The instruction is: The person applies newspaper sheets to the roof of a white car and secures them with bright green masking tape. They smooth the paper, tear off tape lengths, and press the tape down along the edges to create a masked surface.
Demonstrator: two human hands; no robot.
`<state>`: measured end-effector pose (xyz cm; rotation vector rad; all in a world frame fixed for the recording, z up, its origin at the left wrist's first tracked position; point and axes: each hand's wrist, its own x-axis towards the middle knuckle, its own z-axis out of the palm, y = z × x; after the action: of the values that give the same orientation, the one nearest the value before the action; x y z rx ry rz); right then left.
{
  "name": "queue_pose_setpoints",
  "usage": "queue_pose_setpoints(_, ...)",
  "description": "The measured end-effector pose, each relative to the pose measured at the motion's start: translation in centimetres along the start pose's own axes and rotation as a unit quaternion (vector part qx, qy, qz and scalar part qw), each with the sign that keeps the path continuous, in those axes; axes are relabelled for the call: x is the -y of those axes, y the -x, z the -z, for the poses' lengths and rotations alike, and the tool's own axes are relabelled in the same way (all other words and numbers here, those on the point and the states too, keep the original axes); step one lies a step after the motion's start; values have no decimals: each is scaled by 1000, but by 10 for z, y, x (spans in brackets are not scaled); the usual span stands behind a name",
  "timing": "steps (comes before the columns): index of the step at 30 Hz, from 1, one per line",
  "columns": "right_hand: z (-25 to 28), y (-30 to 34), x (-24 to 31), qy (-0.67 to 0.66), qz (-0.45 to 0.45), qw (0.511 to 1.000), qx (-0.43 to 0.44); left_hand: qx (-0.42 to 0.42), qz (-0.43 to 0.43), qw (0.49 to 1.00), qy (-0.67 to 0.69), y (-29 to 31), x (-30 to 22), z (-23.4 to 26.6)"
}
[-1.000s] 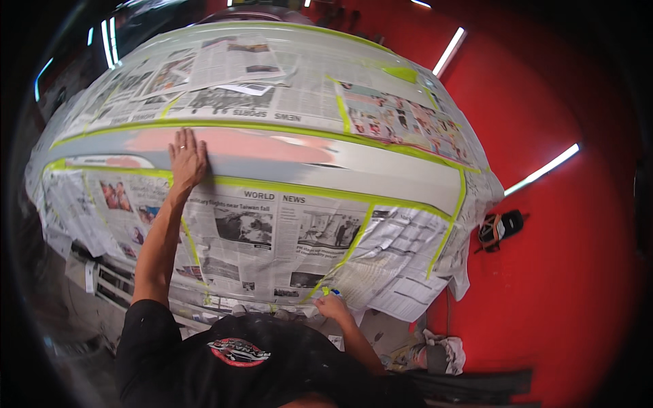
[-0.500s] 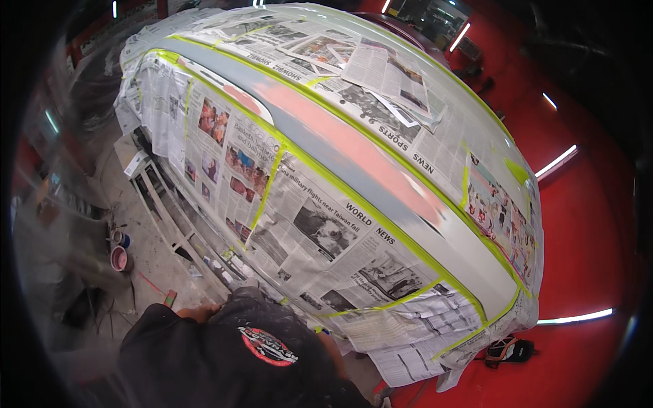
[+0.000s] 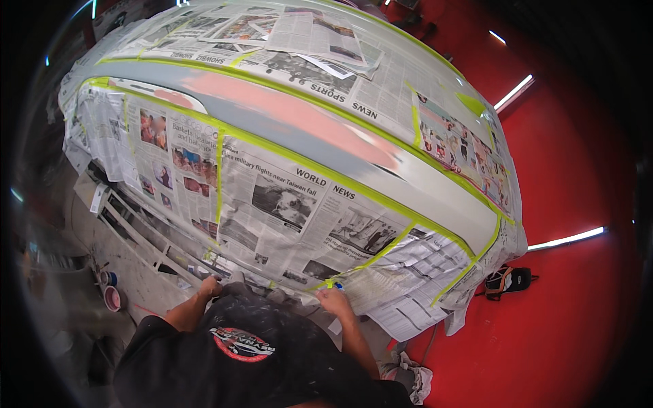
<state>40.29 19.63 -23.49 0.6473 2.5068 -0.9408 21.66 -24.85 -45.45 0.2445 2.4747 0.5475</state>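
In front of me is a car side (image 3: 435,194), masked with newspaper sheets (image 3: 238,231) edged in yellow-green tape (image 3: 320,166). A bare strip runs between the tape lines, white and grey with a pink filler patch (image 3: 272,100). My right hand (image 3: 333,300) is at the lower edge of the paper, fingers closed on a small yellow-green and blue thing (image 3: 337,285), where a tape strip ends. My left hand (image 3: 211,287) is low, beside the car's lower edge, with its fingers curled; what they hold, if anything, is too small to make out.
A slatted frame (image 3: 139,238) lies along the floor at the left, by a cup of pink material (image 3: 113,299) and a blue container (image 3: 108,278). A black and orange bag (image 3: 507,281) rests on the red floor at the right. Crumpled cloth (image 3: 420,381) lies near my right elbow.
My view has shifted, so the car appears further left. Both forearms now show, and my right hand has come into sight at the paper's lower edge.
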Motion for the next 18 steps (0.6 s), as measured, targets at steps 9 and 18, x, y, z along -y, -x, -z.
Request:
queue_pose_setpoints(9, -96, 52, -30, -59, 8, 995, 86, 82, 35, 993, 75, -19, -79, 28)
queue_pose_setpoints(18, -80, 32, -36, -2, -21, 997, 69, 146, 2, 989, 1, 11, -99, 21)
